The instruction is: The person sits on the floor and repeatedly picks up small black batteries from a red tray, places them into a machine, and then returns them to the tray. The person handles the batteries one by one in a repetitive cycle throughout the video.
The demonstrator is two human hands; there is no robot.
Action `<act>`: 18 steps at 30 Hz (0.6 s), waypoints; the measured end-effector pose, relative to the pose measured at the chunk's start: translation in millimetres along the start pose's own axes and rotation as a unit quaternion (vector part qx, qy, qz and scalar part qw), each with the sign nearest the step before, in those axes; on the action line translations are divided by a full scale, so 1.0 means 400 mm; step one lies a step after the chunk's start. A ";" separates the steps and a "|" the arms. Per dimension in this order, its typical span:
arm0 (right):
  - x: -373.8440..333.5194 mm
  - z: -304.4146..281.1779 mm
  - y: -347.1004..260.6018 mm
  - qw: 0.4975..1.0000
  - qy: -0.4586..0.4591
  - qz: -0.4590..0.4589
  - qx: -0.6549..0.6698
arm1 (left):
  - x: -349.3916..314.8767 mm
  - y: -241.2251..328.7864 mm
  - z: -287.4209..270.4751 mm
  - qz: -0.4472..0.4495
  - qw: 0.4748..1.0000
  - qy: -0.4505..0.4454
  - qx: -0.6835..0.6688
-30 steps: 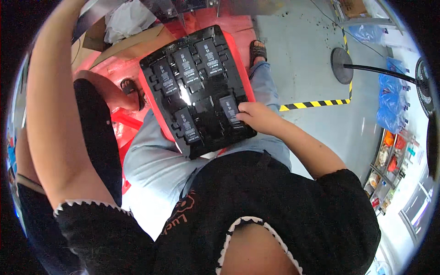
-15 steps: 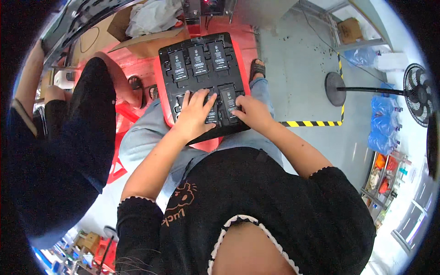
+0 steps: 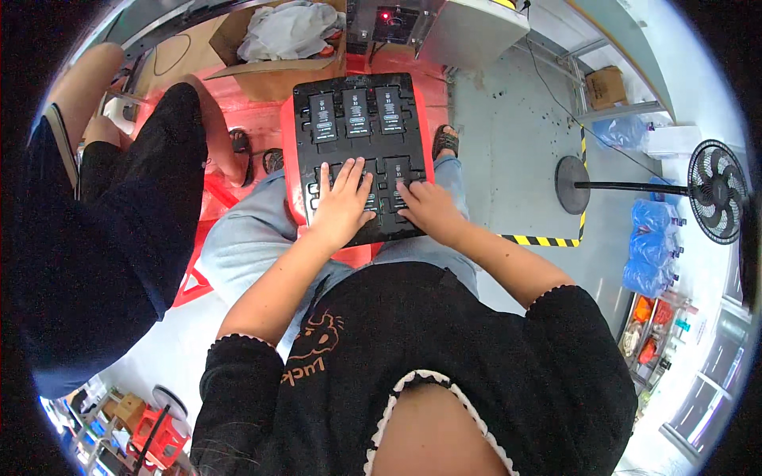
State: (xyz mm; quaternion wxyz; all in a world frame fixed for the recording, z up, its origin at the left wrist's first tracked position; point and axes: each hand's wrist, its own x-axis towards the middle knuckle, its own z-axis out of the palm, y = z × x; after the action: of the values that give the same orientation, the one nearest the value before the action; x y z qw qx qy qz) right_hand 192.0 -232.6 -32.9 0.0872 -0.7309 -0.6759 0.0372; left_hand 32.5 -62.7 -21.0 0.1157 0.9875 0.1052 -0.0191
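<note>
A black moulded tray (image 3: 365,151) lies over my thighs, on top of something red (image 3: 292,170). Flat black batteries with white print sit in its pockets, three of them along the far row: a left one (image 3: 323,117), a middle one (image 3: 355,111) and a right one (image 3: 390,109). My left hand (image 3: 341,213) lies flat with fingers spread over the near left pockets, hiding most of what is under it. My right hand (image 3: 432,210) reaches in from the right, index finger and thumb apart, fingertips touching the near right battery (image 3: 395,169).
Another person's leg (image 3: 163,135) is close on my left. Beyond the tray are a cardboard box (image 3: 278,83) with plastic bags and a machine with a red light (image 3: 386,16). A standing fan (image 3: 717,190) and blue-wrapped bottles (image 3: 652,246) are at the right.
My view has shifted, so the tray looks straighter and lower. Both hands stay at the same pockets, the right index finger now stretched farther over the battery.
</note>
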 end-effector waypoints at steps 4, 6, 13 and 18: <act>-0.015 -0.007 -0.012 0.999 0.033 -0.027 -0.004 | -0.022 0.019 0.020 0.002 0.999 0.014 0.038; 0.002 -0.038 -0.004 0.998 0.066 -0.006 0.016 | -0.029 0.018 0.034 -0.001 0.999 0.030 0.036; 0.281 -0.499 0.136 0.912 0.382 0.028 -0.151 | -0.038 0.048 -0.007 -0.046 0.988 0.085 -0.123; 0.373 -0.538 0.261 0.943 0.163 0.088 -0.278 | 0.033 0.018 -0.080 -0.114 0.904 0.230 -0.341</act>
State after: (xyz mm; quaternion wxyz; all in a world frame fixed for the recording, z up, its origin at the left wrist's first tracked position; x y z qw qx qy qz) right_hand 344.0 -108.2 169.4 -0.0140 -0.7790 -0.5687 -0.2637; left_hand 47.2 -59.4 10.9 0.4151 0.8460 0.2410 0.2322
